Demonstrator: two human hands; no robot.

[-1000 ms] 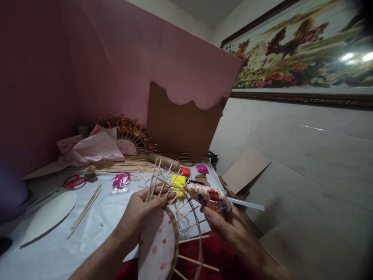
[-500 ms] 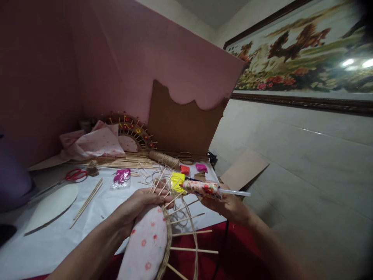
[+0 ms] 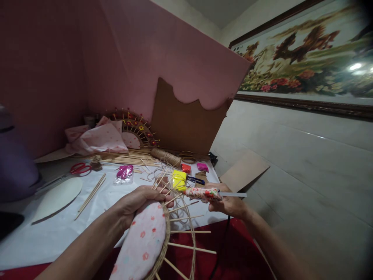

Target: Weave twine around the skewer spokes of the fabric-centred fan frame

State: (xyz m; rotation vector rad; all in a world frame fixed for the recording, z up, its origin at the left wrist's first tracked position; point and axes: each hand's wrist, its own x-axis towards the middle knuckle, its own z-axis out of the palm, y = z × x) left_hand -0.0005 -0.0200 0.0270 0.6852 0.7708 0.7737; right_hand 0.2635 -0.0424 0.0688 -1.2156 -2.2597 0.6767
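Note:
My left hand [image 3: 145, 200] is closed on the upper edge of a half-round piece covered in pale pink flowered cloth [image 3: 144, 237]. Twine [image 3: 166, 233] borders its curved rim, and thin wooden sticks [image 3: 192, 247] fan out from there. A second twine arc [image 3: 193, 229] crosses those sticks farther out. My right hand [image 3: 229, 204] grips a glue gun [image 3: 204, 193] wrapped in flowered cloth, a clear glue stick [image 3: 234, 194] jutting from its back. The gun's nozzle points left, close to the upper sticks; whether it touches them I cannot tell.
Yellow [image 3: 178, 180], orange [image 3: 185, 168] and magenta [image 3: 124, 172] packets lie on the white-covered table [image 3: 96, 233]. Around them are a blue-handled tool [image 3: 196, 179], a twine spool [image 3: 166, 156], red scissors [image 3: 81, 168], loose sticks [image 3: 91, 196] and a decorated fan piece [image 3: 142, 130]. Brown cardboard [image 3: 186, 120] leans behind.
The glue gun has dropped slightly, and its nozzle sits a little lower beside the sticks. More of the blue-handled tool shows. The camera view has shifted slightly; the left hand's hold looks the same.

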